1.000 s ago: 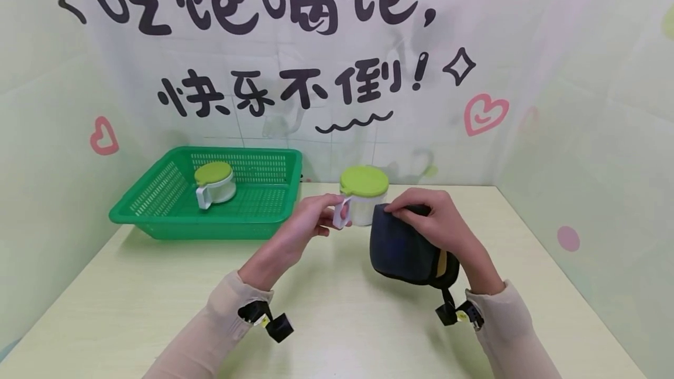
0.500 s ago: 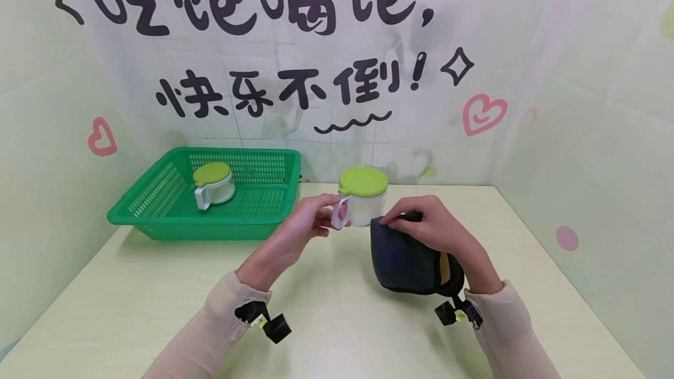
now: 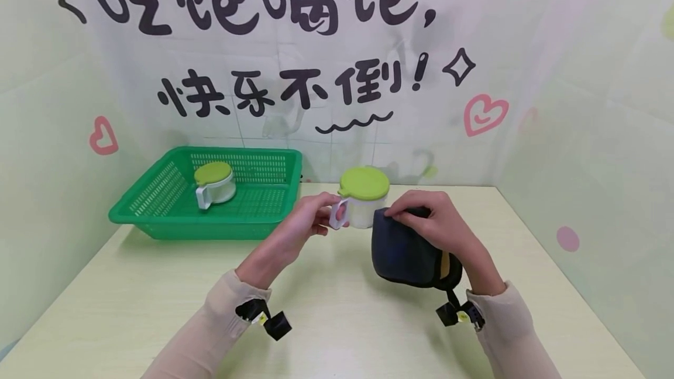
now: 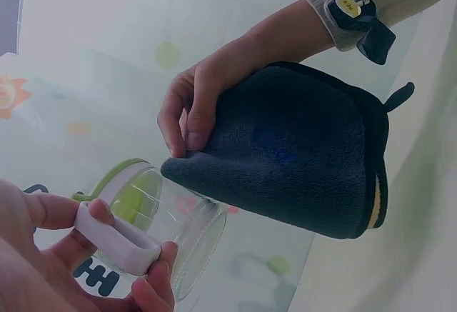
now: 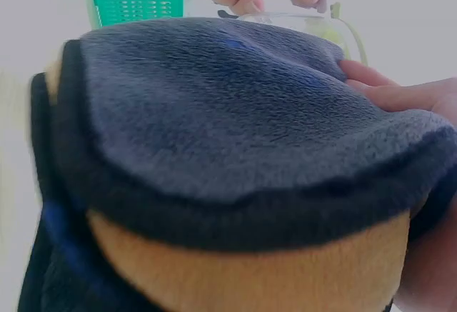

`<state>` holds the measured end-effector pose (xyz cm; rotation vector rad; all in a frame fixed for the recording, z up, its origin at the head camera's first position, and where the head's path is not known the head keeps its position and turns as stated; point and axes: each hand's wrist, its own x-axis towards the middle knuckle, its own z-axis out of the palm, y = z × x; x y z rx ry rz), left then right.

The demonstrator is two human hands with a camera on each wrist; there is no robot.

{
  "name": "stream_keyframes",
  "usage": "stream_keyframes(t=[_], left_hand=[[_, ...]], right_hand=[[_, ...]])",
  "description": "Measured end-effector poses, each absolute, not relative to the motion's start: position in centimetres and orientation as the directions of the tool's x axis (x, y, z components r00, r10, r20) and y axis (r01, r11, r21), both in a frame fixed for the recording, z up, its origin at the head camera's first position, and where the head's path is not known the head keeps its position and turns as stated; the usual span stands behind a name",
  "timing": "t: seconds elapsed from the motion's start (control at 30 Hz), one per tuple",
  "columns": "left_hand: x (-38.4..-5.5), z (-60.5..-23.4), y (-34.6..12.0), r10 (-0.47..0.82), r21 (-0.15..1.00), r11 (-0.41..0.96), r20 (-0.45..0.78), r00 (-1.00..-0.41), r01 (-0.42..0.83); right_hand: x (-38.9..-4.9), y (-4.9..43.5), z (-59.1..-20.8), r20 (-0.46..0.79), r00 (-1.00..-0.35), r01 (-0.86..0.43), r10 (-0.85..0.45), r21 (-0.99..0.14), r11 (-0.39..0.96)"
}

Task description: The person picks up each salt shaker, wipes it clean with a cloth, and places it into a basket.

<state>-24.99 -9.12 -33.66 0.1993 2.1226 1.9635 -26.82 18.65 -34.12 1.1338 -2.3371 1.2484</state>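
My left hand [image 3: 310, 218] grips the white handle of a clear seasoning jar [image 3: 363, 210] with a lime-green lid, held up over the table. In the left wrist view the fingers curl round the jar's handle [image 4: 118, 239]. My right hand [image 3: 432, 218] pinches a folded dark blue-grey cloth [image 3: 402, 250] by its upper edge, thumb against fingers. A tan layer shows inside the cloth's fold [image 5: 250, 262]. The pinched corner of the cloth overlaps the jar's wall in the left wrist view. From the right wrist camera, the cloth hides much of the jar.
A green plastic basket [image 3: 205, 230] stands at the back left of the pale table [image 3: 326, 320]. Inside it sits another jar [image 3: 216, 185] with a lime-green lid and white handle. A printed cloth backdrop [image 3: 337, 151] rises behind the table, with side walls left and right.
The right hand and cloth dip lower beside the jar, then come back up slightly. The left hand and its jar stay almost where they were.
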Motion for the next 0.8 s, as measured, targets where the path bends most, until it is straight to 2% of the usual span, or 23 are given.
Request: stream_keyframes(t=[0.23,0.67,0.8], left_hand=[[-25.04,-33.58,-8.94,0.254,0.993,0.083,-0.097,-0.962,-0.078],[-25.1,-33.63,-9.11,0.264,0.992,0.035,-0.129,-0.956,-0.124],[-25.06,-33.59,-9.15,0.274,0.992,0.038,-0.126,-0.953,-0.121]], right_hand=[[-26.87,18.96,-34.13,0.587,-0.669,-0.737,-0.455,-0.601,0.309],[-27.09,18.69,-34.34,0.371,-0.711,-0.665,-0.597,-0.632,0.398],[-27.09,18.84,-34.35,0.366,-0.707,-0.671,-0.605,-0.618,0.41]])
